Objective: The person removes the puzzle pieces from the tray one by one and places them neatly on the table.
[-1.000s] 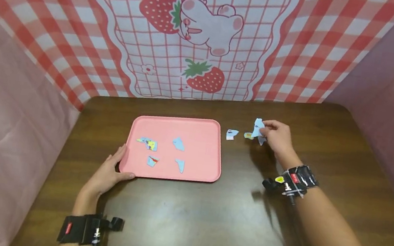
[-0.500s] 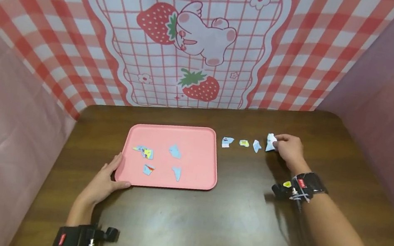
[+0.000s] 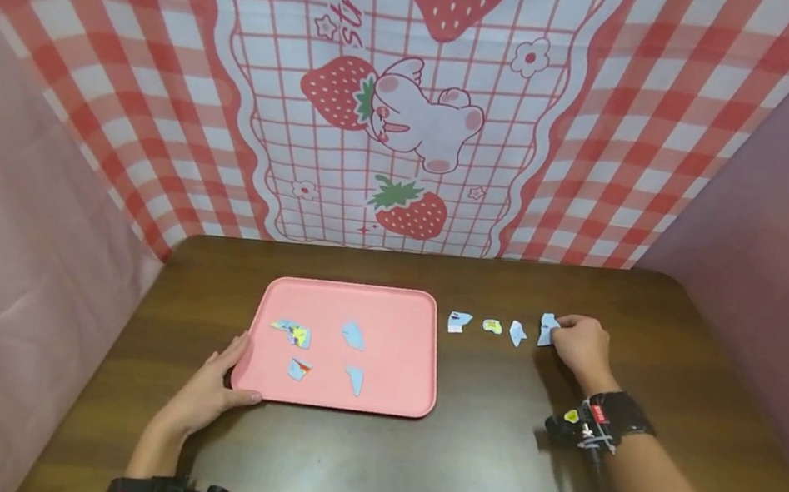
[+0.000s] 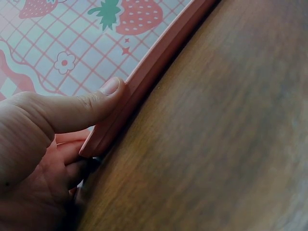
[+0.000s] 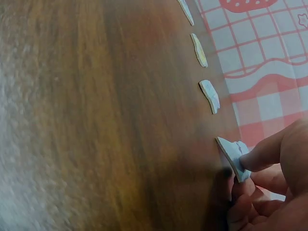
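Observation:
My right hand [image 3: 583,348] pinches a light blue, irregular puzzle piece [image 3: 547,330] between thumb and fingers, at the right end of a row on the table. In the right wrist view this thin piece [image 5: 234,155] is tilted, with its lower edge close to the wood. Left of it lie a pale blue piece [image 3: 517,334], a small yellow-and-blue piece [image 3: 492,326] and a blue-and-white piece [image 3: 458,320]. My left hand [image 3: 195,396] holds the near-left corner of the pink tray [image 3: 397,356]. Its thumb [image 4: 91,108] lies on the rim in the left wrist view.
Several pieces lie apart on the tray, among them a yellow-and-blue one [image 3: 294,334] and one with a red mark [image 3: 299,369]. A checked strawberry cloth [image 3: 401,197] hangs behind the brown table [image 3: 362,477]. Pink cloth [image 3: 5,267] hangs at the left.
My right hand has carried its puzzle piece rightward and lowered it to the row's end, uncovering the pale blue piece. The left hand stays at the tray corner. The head view has tilted up.

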`<action>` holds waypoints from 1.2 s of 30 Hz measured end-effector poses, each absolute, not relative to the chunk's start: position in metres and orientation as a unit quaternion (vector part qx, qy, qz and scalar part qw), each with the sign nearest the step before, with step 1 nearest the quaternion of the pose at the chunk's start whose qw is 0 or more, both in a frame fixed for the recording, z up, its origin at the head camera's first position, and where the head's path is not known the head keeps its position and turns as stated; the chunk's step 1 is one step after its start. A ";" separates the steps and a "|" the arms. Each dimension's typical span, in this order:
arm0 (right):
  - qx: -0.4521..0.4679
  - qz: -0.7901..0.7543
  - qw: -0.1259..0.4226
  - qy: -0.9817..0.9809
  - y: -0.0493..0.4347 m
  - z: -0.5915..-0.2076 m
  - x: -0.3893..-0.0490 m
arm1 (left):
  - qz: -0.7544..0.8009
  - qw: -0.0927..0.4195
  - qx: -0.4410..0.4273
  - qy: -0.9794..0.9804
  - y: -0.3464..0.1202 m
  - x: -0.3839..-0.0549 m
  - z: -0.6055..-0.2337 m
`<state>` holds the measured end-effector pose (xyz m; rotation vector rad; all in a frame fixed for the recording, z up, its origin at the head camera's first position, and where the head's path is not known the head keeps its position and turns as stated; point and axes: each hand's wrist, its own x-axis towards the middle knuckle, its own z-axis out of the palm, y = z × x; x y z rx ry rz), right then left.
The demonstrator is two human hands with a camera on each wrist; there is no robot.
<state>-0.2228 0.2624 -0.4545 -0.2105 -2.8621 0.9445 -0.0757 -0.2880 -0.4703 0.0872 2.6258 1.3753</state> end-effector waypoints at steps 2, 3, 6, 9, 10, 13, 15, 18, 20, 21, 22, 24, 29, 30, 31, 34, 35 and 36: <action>-0.070 0.311 0.065 -0.946 0.262 -0.455 -0.222 | 0.465 0.086 0.031 0.881 -0.288 -0.075 -0.470; -0.069 0.310 0.068 -0.946 0.262 -0.456 -0.221 | 0.464 0.083 0.035 0.881 -0.288 -0.076 -0.470; -0.067 0.308 0.074 -0.946 0.261 -0.458 -0.219 | 0.468 0.077 0.038 0.880 -0.288 -0.074 -0.470; -0.066 0.308 0.072 -0.946 0.259 -0.462 -0.212 | 0.469 0.072 0.041 0.879 -0.288 -0.068 -0.472; -0.067 0.308 0.071 -0.946 0.259 -0.464 -0.210 | 0.471 0.071 0.042 0.878 -0.288 -0.066 -0.473; -0.071 0.309 0.066 -0.946 0.258 -0.465 -0.206 | 0.468 0.061 0.049 0.880 -0.286 -0.063 -0.475; -0.074 0.309 0.066 -0.946 0.257 -0.465 -0.206 | 0.466 0.057 0.048 0.882 -0.285 -0.063 -0.475; -0.074 0.311 0.072 -0.945 0.256 -0.463 -0.208 | 0.467 0.055 0.042 0.882 -0.284 -0.065 -0.473; -0.071 0.310 0.083 -0.944 0.256 -0.461 -0.211 | 0.468 0.055 0.041 0.881 -0.284 -0.066 -0.471; -0.068 0.309 0.090 -0.945 0.255 -0.460 -0.212 | 0.467 0.055 0.040 0.881 -0.284 -0.066 -0.470; -0.066 0.307 0.094 -0.945 0.255 -0.462 -0.212 | 0.467 0.057 0.040 0.881 -0.283 -0.065 -0.470; -0.061 0.303 0.101 -0.946 0.256 -0.464 -0.211 | 0.468 0.059 0.038 0.881 -0.282 -0.064 -0.470; -0.055 0.298 0.114 -0.946 0.258 -0.467 -0.211 | 0.466 0.057 0.042 0.882 -0.281 -0.061 -0.472; -0.054 0.298 0.115 -0.946 0.258 -0.467 -0.211 | 0.464 0.055 0.043 0.883 -0.281 -0.060 -0.472; -0.053 0.299 0.115 -0.946 0.259 -0.467 -0.212 | 0.464 0.054 0.043 0.883 -0.281 -0.060 -0.472; -0.047 0.301 0.118 -0.945 0.260 -0.467 -0.214 | 0.466 0.047 0.045 0.883 -0.281 -0.062 -0.471; -0.046 0.303 0.120 -0.944 0.260 -0.467 -0.215 | 0.466 0.045 0.046 0.882 -0.281 -0.063 -0.470; -0.046 0.304 0.122 -0.944 0.260 -0.467 -0.216 | 0.467 0.045 0.048 0.882 -0.281 -0.064 -0.469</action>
